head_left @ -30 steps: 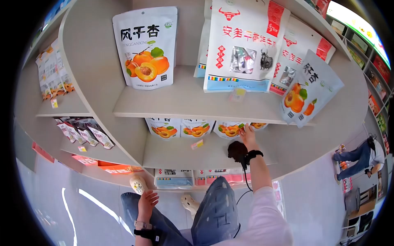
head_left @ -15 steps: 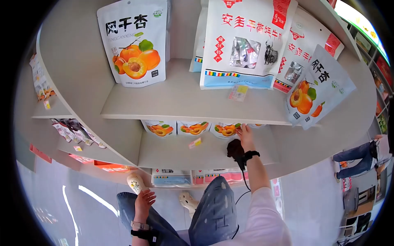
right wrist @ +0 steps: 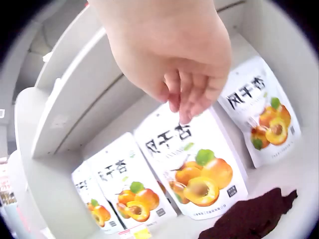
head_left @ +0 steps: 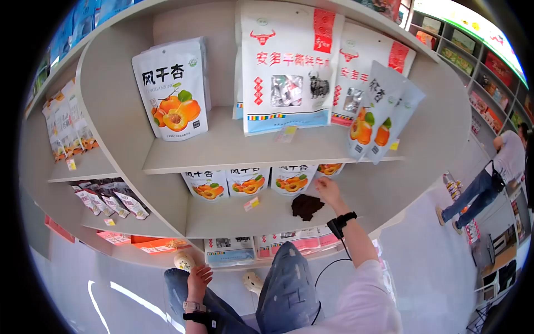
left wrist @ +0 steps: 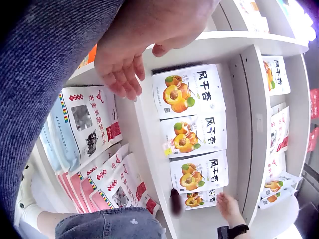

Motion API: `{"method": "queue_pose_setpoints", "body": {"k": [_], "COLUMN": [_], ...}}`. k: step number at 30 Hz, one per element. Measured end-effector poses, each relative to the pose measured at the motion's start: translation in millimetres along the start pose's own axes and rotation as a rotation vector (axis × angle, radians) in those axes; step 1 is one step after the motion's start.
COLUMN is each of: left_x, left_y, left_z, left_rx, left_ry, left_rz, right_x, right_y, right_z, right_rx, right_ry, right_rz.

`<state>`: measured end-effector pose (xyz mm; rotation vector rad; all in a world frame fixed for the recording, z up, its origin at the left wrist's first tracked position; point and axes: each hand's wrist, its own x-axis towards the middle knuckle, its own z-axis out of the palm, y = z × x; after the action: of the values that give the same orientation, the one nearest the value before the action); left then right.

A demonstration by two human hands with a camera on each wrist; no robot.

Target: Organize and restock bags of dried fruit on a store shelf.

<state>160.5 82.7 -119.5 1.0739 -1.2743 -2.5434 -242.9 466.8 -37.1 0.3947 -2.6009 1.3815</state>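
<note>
Several white pouches with apricot pictures stand in a row on the lower shelf, among them a front-facing pouch (head_left: 292,179) and one at the row's right end (right wrist: 266,117). My right hand (head_left: 329,192) is by the right end of the row, its fingers loosely bent and no item visible in them; whether the fingertips (right wrist: 185,112) touch a pouch, I cannot tell. On the shelf below lies a crumpled dark brown cloth (head_left: 307,207), apart from the hand. My left hand (head_left: 198,281) hangs by the knee, fingers relaxed, holding nothing (left wrist: 124,69).
Above, the upper shelf (head_left: 222,150) bears an apricot pouch (head_left: 172,97), large white-and-red bags (head_left: 286,72) and tilted pouches (head_left: 378,114) at its right edge. More bags (head_left: 228,251) lie on the bottom level. A cable (head_left: 325,267) runs from the right wrist. Another person (head_left: 489,178) stands at right.
My right hand has moved off the brown cloth, which now lies separate on the shelf. The head view has shifted, showing more above. The left hand has stayed by the knee.
</note>
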Motion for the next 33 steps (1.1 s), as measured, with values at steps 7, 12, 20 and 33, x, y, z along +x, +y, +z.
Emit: {"method": "queue_pose_setpoints", "body": {"k": [7, 12, 20, 33], "left_x": [1.5, 0.5, -4.4, -4.3], "left_y": [-16.3, -21.4, -17.3, -16.8], "left_z": [3.8, 6.0, -7.9, 0.9], "left_rx": [0.039, -0.004, -0.052, -0.028], "left_ry": [-0.069, -0.156, -0.136, -0.074], "left_rz": [0.003, -0.007, 0.014, 0.015], "right_x": [-64.0, -30.4, 9.7, -132.5], "right_y": [-186.0, -250.2, -240.9, -194.4], "right_z": [-123.6, -172.0, -181.6, -217.4], "right_rx": [-0.291, -0.435, -0.569, -0.19], "right_ry": [0.644, 0.786, 0.572, 0.174], "right_rz": [-0.293, -0.328, -0.04, -0.025]}}
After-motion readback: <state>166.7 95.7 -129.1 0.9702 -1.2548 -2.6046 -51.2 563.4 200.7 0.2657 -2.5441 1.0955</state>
